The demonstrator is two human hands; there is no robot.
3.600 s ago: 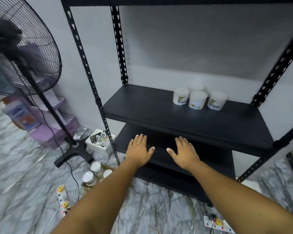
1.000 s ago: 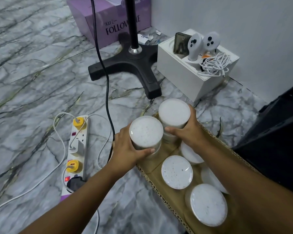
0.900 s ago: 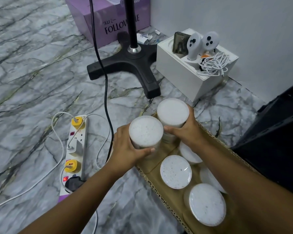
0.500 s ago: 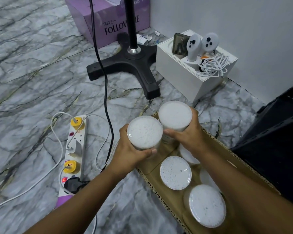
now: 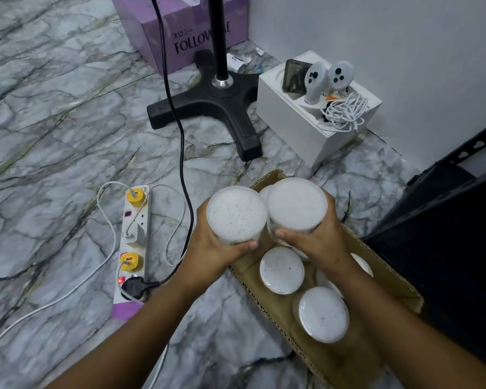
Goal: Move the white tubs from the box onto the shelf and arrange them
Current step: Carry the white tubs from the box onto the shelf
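Left hand [image 5: 211, 248]: curled round a round white plastic tub with a speckled lid [image 5: 237, 214], thumb along its near rim.
Right hand [image 5: 316, 242]: gripping a second white lidded tub [image 5: 296, 204] — held touching the first, both raised above the box.
Box: open brown corrugated cardboard box [image 5: 387, 279] on the marble floor [image 5: 54, 136], with more white tubs [image 5: 282, 269] left inside.
Shelf: black metal shelf unit [image 5: 446, 220] just right of the box, only its edge in view.
Risk: lids knocking together on the lift, loosening one grip — tub dropping back onto those below.
Risk: white power strip [image 5: 134, 242] and black fan cord [image 5: 184, 153] lying near the box, easy to snag when turning.
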